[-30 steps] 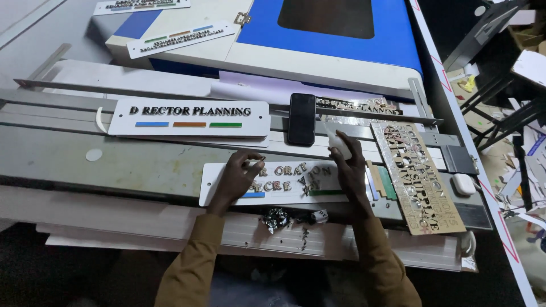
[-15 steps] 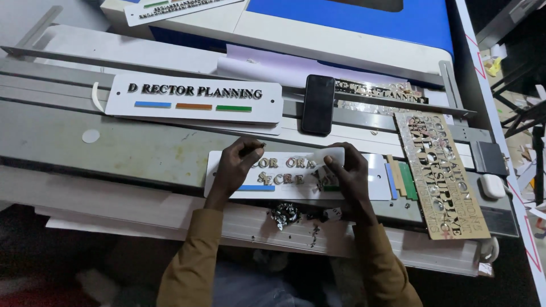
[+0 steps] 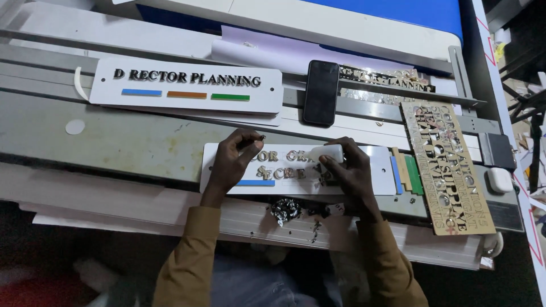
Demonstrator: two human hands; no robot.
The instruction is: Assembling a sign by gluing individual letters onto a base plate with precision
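Note:
A white sign plate (image 3: 375, 170) with raised metallic letters and a blue strip lies flat in front of me on a grey metal bench (image 3: 114, 142). My left hand (image 3: 232, 162) rests on the plate's left part and pinches a tiny dark piece between thumb and forefinger. My right hand (image 3: 348, 170) lies on the plate's middle and grips a small white bottle (image 3: 325, 153), its tip pointing left over the letters. Both hands cover part of the lettering.
A finished white sign (image 3: 187, 86) with blue, orange and green strips lies farther back. A black phone (image 3: 321, 92) sits to its right. A tan cut-out letter sheet (image 3: 446, 165) lies at right, beside coloured strips (image 3: 405, 173) and a white earbud case (image 3: 499, 180). Foil scraps (image 3: 284, 209) lie near me.
My left hand has lifted its fingers and now pinches a small piece. My right hand has turned the white bottle over the letters. The view has moved closer.

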